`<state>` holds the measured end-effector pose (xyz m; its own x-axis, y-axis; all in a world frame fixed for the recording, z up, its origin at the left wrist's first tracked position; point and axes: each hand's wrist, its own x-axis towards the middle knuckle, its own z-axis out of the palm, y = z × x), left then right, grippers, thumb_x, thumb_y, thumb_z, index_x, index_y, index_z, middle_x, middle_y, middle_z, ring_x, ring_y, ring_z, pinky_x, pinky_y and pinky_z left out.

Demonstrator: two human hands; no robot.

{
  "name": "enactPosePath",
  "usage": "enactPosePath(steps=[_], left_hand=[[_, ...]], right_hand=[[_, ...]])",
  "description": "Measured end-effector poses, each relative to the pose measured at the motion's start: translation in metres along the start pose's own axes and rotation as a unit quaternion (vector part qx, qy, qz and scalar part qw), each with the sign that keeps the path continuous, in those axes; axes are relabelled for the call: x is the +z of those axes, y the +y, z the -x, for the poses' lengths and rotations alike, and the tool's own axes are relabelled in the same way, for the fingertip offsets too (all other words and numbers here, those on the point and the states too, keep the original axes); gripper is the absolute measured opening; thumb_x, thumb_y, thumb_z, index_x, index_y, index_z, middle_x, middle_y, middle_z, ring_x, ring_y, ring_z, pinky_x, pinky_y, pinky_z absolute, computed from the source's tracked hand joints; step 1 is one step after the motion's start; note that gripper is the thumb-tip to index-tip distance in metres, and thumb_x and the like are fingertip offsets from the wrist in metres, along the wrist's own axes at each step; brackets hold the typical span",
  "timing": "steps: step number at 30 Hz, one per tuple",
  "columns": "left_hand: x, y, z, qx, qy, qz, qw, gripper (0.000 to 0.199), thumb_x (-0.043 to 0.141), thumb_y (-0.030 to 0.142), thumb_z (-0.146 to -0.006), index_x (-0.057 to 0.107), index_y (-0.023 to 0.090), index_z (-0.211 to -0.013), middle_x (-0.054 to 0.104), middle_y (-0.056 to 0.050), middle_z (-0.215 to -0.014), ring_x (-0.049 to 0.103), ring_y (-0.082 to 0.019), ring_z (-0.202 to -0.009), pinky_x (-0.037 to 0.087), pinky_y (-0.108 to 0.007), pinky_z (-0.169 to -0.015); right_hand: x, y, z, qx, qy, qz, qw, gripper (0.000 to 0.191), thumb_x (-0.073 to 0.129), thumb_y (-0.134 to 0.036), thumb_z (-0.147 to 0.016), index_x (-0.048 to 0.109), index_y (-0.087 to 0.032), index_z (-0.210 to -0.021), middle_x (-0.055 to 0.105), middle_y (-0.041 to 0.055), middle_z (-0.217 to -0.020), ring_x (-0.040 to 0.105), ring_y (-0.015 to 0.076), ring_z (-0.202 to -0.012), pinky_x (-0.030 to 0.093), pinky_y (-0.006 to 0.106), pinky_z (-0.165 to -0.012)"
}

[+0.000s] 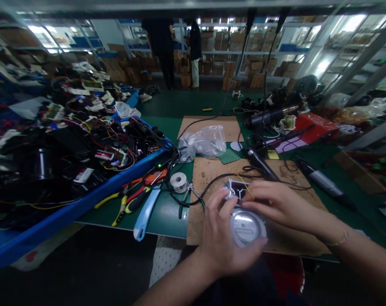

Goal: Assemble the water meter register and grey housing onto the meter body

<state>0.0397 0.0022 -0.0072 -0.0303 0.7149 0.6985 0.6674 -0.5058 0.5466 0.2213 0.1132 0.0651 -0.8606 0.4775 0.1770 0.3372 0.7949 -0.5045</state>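
Head view: green-topped table (172,216), smooth surface, with a brown, stained flat board (208,170) at its near edge. Round housing (245,225), pale and translucent with a glossy circular face, is above this board, near the board's front edge. Just beyond it, between the hands, sits a small dark panel (239,189) in a white frame, crossed by white lines; a thin yellow wire (245,185) curves beside it.

Left hand (220,238): forearm enters across the table's near edge; fingers curl over the housing's left side, thumb spread round its near rim. Grip is closed round the housing. Right hand (276,199): forearm comes from the table's near right corner, wrist low, fingertips drawn close together at the wire and panel. Cannot tell whether they pinch either.

Beyond the board's far left corner: crumpled clear plastic bag (208,142). Off its left edge: white spool (179,182).

Labels: a white sticker (83,175) and a red-and-white one (104,154) among black parts in the blue bin (94,197); print too small to read.
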Motion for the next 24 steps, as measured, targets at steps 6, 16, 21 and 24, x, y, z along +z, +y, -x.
enactPosePath(steps=[6,16,21,24], left_hand=[[0.000,-0.006,-0.002,-0.087,-0.128,0.067,0.986,0.112,0.077,0.050,-0.076,0.013,0.009,-0.157,0.025,-0.025,-0.164,0.029,-0.037,-0.153,0.035,-0.059,-0.122],[-0.001,-0.001,-0.001,-0.104,-0.126,0.034,0.986,0.111,0.076,0.047,-0.075,0.014,0.007,-0.159,0.032,-0.026,-0.161,0.033,-0.041,-0.150,0.042,-0.061,-0.117],[-0.001,0.001,-0.002,-0.112,-0.110,0.034,0.987,0.114,0.074,0.043,-0.077,0.007,0.005,-0.160,0.030,-0.027,-0.162,0.035,-0.041,-0.149,0.045,-0.060,-0.115],[-0.003,0.000,-0.002,-0.102,-0.130,0.035,0.986,0.117,0.076,0.041,-0.076,0.005,0.003,-0.160,0.024,-0.027,-0.165,0.031,-0.041,-0.151,0.043,-0.059,-0.117]], right_hand=[[-0.002,-0.006,0.002,-0.143,0.013,0.173,0.974,0.026,0.042,-0.027,-0.108,0.068,-0.019,-0.109,0.073,0.0051,-0.100,0.065,0.0164,-0.091,0.046,0.031,-0.077],[0.002,0.006,0.009,-0.096,0.177,0.125,0.971,0.014,0.063,-0.021,-0.097,0.067,-0.022,-0.111,0.074,0.0016,-0.095,0.069,0.0155,-0.090,0.055,0.030,-0.076],[0.003,0.007,-0.007,0.042,0.437,0.032,0.898,0.005,0.065,-0.021,-0.093,0.063,-0.022,-0.088,0.067,0.0033,-0.083,0.067,0.0200,-0.080,0.053,0.038,-0.073],[-0.011,0.009,-0.004,0.095,0.495,0.051,0.862,0.009,0.062,-0.028,-0.096,0.060,-0.021,-0.090,0.066,0.0059,-0.085,0.068,0.0228,-0.083,0.052,0.042,-0.076]])
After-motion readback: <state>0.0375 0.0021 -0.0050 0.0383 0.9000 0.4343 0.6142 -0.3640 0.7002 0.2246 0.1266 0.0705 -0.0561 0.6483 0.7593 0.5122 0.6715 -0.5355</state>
